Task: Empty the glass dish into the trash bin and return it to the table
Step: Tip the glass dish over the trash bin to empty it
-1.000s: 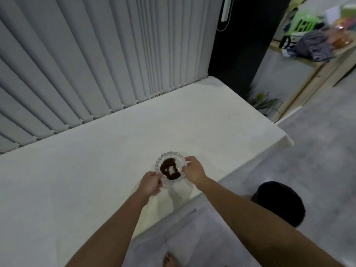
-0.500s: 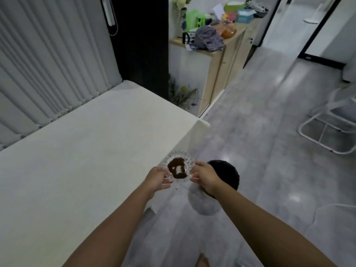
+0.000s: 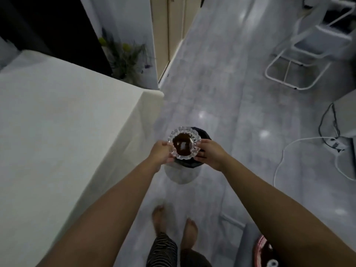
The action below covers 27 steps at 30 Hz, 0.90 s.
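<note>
The table (image 3: pixel 57 132) fills the left of the scene, its right edge and far corner ending just left of the glass dish (image 3: pixel 184 144). To the right and beyond, grey floor (image 3: pixel 240 132) lies open as far as a white chair frame (image 3: pixel 300 60) and some cables (image 3: pixel 308 147). The dish is off the table, held in the air over the dark trash bin (image 3: pixel 200 160) on the floor. It sits level, mouth up; being round, it has no long axis. Dark brown stuff with a pale piece on it lies in its middle. The left hand (image 3: pixel 160 154) pinches the scalloped rim on its left side, the right hand (image 3: pixel 211 154) on its right, fingers curled close together, so the dish spans the gap between them. Two bare feet (image 3: pixel 175 222) stand on the near floor.
</note>
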Tool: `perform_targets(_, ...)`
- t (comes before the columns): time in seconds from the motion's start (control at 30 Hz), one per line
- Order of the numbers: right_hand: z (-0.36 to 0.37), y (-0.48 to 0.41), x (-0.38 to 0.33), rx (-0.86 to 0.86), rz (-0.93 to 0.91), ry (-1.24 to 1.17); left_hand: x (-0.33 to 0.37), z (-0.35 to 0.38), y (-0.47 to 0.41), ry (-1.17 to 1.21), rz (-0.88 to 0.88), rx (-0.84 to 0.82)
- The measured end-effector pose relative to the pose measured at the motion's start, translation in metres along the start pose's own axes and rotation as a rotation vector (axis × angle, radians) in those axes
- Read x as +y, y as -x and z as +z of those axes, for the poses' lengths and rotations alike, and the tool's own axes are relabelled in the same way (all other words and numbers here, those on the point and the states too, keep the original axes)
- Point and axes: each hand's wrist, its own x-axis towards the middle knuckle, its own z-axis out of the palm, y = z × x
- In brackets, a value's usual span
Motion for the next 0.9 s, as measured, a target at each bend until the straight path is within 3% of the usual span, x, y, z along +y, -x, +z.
perform_targets(0.2, -0.031, -0.094, 0.012, 0.066, -0.032, 0.014, -0.005, 0.036, -0.12, 0.063, -0.048, -0.066)
perform_targets(0.4, -0.062, -0.2, 0.05, 0.166, -0.104, 0.045, -0.029, 0.063, -0.247, -0.079, -0.017, -0.151)
perform_targets(0.57, -0.082, -0.268, 0.085, 0.277, -0.299, 0.462, -0.061, 0.077, -0.322, -0.307, 0.298, -0.241)
perform_targets(0.73, -0.085, -0.301, 0.115, 0.495, -0.659, 0.714, -0.077, 0.084, -0.354, -0.651, 0.718, -0.069)
perform_targets(0.9, -0.085, -0.341, 0.156, 0.439, -0.598, 0.975, -0.119, 0.083, -0.378, -0.866, 0.835, -0.045)
